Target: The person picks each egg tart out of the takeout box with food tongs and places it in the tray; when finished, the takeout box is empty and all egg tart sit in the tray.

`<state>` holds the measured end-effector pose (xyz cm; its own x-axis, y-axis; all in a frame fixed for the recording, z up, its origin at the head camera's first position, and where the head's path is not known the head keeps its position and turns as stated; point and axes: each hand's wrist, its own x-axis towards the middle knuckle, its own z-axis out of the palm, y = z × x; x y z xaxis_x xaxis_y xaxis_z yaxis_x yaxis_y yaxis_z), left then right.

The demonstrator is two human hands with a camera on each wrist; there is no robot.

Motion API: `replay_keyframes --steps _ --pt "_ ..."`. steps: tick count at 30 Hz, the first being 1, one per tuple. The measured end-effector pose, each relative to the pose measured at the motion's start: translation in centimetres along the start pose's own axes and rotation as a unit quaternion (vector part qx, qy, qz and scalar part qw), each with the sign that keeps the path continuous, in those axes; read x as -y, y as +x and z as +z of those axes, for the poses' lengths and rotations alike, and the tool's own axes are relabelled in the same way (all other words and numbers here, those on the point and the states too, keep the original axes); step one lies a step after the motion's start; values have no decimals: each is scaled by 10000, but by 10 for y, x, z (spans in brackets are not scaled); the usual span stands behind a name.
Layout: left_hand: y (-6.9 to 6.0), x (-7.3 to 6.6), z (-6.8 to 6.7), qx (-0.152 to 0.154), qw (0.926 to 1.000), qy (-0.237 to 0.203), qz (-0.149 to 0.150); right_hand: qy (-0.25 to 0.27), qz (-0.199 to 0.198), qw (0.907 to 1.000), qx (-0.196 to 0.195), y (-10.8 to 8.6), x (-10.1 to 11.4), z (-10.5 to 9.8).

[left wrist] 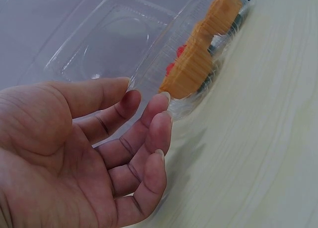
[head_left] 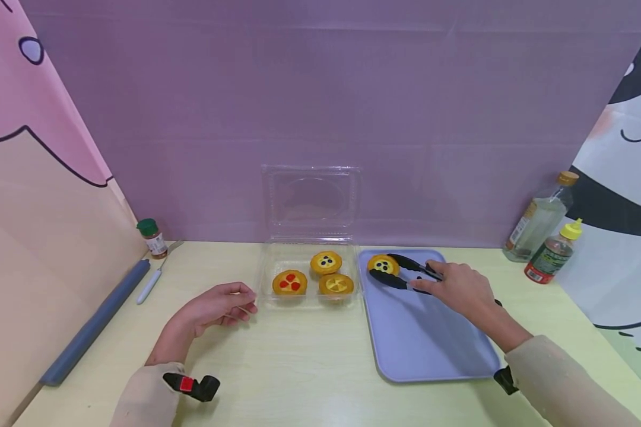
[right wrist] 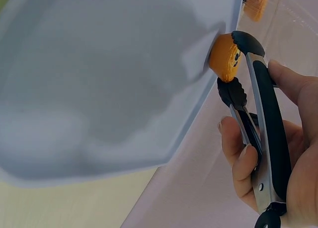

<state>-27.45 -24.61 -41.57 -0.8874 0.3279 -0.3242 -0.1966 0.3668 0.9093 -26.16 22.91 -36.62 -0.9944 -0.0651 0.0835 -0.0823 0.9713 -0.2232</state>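
Watching this over the feed: the closest stretch of pale wood-grain table (head_left: 278, 362) has plenty of bare room in front of the container. The left hand (head_left: 221, 305) is palm-in with bent fingers, thumb and forefinger tips close together at the container's near left corner; I can't tell if they actually pinch the rim. Over on the right, the right hand (head_left: 462, 287) is wrapped round the tongs (head_left: 390, 279), metal arms with black scalloped tips.

Those tips sit on either side of a blueberry-topped tart (head_left: 380, 264) at the far left corner of the lavender tray (head_left: 427, 338). It's a squat round thing, golden crust, creamy yellow top, dark blue dots (honestly looks like a toy). The tray is smooth with rounded corners and a low raised edge, wide open on the near side.

Right beside it, the clear plastic container (head_left: 288, 258) has thin ribbed walls and three more tarts (head_left: 289, 283). Its lid (head_left: 312, 201) stands up behind, close to the purple backdrop (head_left: 320, 118).
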Motion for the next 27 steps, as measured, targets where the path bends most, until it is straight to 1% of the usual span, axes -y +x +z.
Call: replay_keyframes --steps 5,7,13,16,21,27 --pt "0 0 1 9 10000 10 28 24 88 10000 34 -1 -1 1" --pt "0 0 1 -36 10000 -24 2 45 136 9999 48 -1 -2 1" --pt "-1 0 1 54 9999 -1 114 106 199 9997 45 0 -4 0" --pt "-1 0 0 104 9998 5 172 68 171 9998 -12 0 -4 -1" --pt "-1 0 0 48 9999 -21 108 -1 101 9999 -121 -3 -5 -3" --pt "0 -1 0 36 10000 28 79 68 100 9995 -300 -8 -6 -8"
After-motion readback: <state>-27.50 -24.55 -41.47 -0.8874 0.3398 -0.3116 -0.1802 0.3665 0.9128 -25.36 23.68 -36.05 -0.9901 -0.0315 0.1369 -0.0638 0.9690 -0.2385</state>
